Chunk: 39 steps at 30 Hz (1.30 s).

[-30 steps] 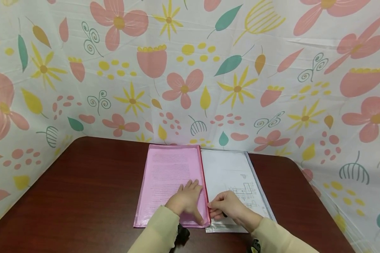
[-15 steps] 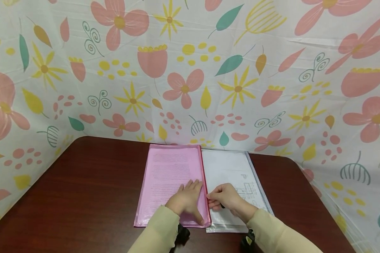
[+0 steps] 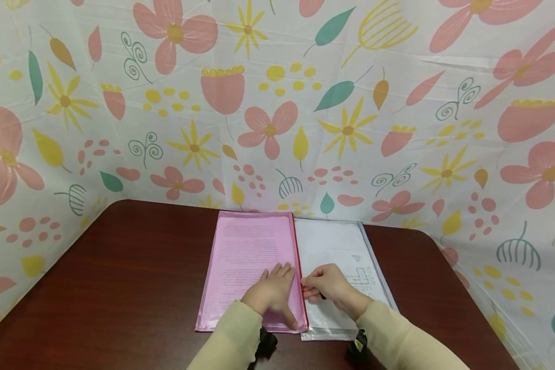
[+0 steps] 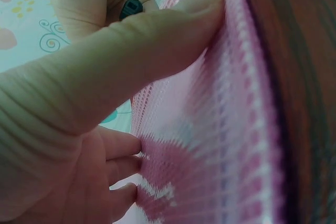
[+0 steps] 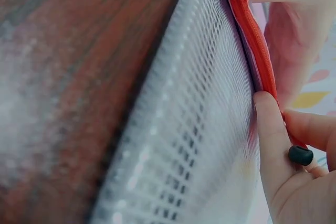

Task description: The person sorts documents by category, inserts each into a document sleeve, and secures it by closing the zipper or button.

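Note:
A pink mesh zipper pouch (image 3: 247, 246) with a printed sheet showing through lies on the table. My left hand (image 3: 273, 292) presses it down with spread fingers, its thumb (image 4: 157, 38) near the bottom edge. Along the pouch's right side runs a red zipper (image 5: 254, 38). My right hand (image 3: 330, 282) pinches the zipper pull at this edge; the pull's black end (image 5: 301, 155) sticks out between the fingers, and its slider is hidden. Under that hand lies a white mesh pouch (image 3: 324, 241) holding a sheet with line drawings, its left side beneath the pink pouch's edge.
Dark brown wooden tabletop (image 3: 134, 277) extends on both sides of the pouches. A flower-printed cloth (image 3: 268, 128) hangs behind and beside the table, close to the pouches' far edges. Dark wrist devices (image 3: 265, 343) sit below both cuffs.
My right hand has slid along the red zipper, away from the pouch's near edge, still pinching the pull. My left hand has stayed in place on the pink pouch.

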{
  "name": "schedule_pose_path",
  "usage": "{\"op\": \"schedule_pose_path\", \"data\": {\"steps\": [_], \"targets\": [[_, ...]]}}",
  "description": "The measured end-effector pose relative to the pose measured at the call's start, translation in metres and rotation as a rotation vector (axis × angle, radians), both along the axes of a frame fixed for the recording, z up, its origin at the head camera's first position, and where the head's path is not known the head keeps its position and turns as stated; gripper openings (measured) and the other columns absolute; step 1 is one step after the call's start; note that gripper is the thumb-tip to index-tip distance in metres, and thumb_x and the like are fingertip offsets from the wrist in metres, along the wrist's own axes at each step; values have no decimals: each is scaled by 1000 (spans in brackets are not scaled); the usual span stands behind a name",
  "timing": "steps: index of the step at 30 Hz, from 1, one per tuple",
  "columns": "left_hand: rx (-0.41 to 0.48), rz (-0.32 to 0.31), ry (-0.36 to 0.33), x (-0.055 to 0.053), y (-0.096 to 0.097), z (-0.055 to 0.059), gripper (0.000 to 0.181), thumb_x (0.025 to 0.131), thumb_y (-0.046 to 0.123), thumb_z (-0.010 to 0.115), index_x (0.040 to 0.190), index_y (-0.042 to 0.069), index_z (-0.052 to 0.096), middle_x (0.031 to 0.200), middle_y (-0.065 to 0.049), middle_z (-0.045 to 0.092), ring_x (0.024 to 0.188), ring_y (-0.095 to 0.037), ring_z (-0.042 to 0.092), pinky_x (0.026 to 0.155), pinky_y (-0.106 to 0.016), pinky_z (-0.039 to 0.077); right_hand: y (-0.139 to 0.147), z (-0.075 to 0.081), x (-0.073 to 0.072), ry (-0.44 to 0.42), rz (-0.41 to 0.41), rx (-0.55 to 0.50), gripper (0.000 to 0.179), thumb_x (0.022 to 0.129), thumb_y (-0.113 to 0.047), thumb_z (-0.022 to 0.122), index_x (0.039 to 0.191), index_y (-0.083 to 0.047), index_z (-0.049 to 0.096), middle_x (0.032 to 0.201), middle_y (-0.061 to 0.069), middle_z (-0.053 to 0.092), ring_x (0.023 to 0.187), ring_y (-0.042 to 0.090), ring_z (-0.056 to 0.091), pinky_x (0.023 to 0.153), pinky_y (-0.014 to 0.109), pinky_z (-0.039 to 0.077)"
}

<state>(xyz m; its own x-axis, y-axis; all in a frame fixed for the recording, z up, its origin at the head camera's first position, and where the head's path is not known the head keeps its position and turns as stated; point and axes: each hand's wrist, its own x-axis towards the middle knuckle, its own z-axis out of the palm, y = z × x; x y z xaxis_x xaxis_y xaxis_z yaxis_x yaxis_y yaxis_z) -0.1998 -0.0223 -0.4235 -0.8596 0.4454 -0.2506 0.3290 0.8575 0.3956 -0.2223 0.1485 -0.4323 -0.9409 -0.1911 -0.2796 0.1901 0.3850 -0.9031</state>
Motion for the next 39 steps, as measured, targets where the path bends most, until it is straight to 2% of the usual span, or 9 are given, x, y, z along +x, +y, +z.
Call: {"op": "schedule_pose_path", "data": {"steps": [10, 18, 39], "targets": [[-22, -10, 23, -1, 0, -2, 128, 47, 51, 89, 149, 9, 25, 158, -8, 20, 146, -27, 17, 116, -49, 20, -4, -1, -13, 1, -69, 9, 18, 85, -5, 64, 89, 13, 64, 69, 13, 69, 57, 15, 67, 58, 30, 57], [-31, -2, 31, -1, -1, -2, 130, 46, 52, 89, 149, 8, 25, 157, -9, 21, 145, -28, 19, 115, -49, 21, -7, -2, -19, -7, -93, 10, 19, 86, -5, 65, 91, 13, 64, 70, 16, 69, 57, 16, 67, 58, 32, 57], [-37, 1, 37, -1, -3, 1, 128, 46, 50, 90, 149, 9, 25, 157, -8, 23, 145, -27, 21, 115, -48, 23, -15, 0, -32, 1, -145, 18, 16, 85, -3, 65, 89, 12, 66, 66, 13, 69, 56, 16, 66, 56, 30, 57]]}}
